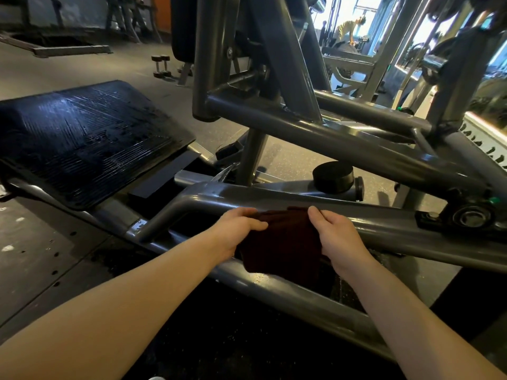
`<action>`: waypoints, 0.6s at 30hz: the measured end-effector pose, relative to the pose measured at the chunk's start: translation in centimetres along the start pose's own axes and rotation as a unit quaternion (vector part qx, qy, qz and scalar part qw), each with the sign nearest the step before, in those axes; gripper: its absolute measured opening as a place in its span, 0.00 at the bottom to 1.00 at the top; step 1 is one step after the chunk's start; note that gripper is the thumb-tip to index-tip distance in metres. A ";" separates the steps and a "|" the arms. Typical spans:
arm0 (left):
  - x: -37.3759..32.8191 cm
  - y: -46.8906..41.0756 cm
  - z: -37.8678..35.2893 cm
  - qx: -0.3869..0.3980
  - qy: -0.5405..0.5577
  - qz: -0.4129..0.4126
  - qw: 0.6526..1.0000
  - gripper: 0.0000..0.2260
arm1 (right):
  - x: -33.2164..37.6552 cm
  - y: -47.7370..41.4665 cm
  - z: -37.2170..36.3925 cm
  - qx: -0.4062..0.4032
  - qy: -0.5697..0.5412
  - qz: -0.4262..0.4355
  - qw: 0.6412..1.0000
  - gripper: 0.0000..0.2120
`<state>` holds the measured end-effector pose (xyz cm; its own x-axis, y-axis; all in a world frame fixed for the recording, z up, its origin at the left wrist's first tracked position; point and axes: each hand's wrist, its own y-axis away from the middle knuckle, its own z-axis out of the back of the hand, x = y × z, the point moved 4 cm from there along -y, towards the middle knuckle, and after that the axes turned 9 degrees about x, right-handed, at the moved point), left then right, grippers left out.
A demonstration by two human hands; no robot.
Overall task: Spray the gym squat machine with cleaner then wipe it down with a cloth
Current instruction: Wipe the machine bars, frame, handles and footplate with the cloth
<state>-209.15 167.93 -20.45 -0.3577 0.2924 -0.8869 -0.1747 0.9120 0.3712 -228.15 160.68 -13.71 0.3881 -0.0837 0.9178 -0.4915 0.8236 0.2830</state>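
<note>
Both hands gripped the dark maroon cloth (282,239) over the squat machine's near grey frame tube (274,200): left hand (236,229) pinching its left edge, right hand (336,234) its right, probably stretching it flat for a wider wipe.

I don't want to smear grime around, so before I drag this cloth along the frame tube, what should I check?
1. Cloth held: left hand and right hand both pinch the upper edge of the dark cloth: ok.
2. Cloth on metal: it lies against the grey frame tube: ok.
3. Tube sprayed: the surface is glossy, but wetness is unclear: cannot tell.
4. Path rightward: the tube is bare up to the bearing block: ok.
5. Spray bottle at hand: none in view: cannot tell.
</note>
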 end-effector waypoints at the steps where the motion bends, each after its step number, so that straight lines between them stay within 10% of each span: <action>1: -0.3 0.0 0.2 -0.015 -0.024 -0.013 1.000 0.22 | 0.1 0.0 0.2 -0.006 0.033 0.005 0.999 0.16; 13: -4.1 3.2 -1.3 -0.009 -0.402 -0.063 0.914 0.45 | 0.8 0.4 1.9 -0.012 0.129 0.092 0.987 0.10; 18: -4.8 3.7 -1.9 -0.007 -0.513 -0.141 0.847 0.16 | 1.2 0.9 4.0 0.032 0.110 0.133 0.985 0.08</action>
<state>-209.88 169.38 -14.28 0.6843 0.1670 -0.7099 -0.1346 0.9856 0.1022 -231.28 159.10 -11.24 0.3951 0.2581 0.8816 -0.6429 0.7633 0.0647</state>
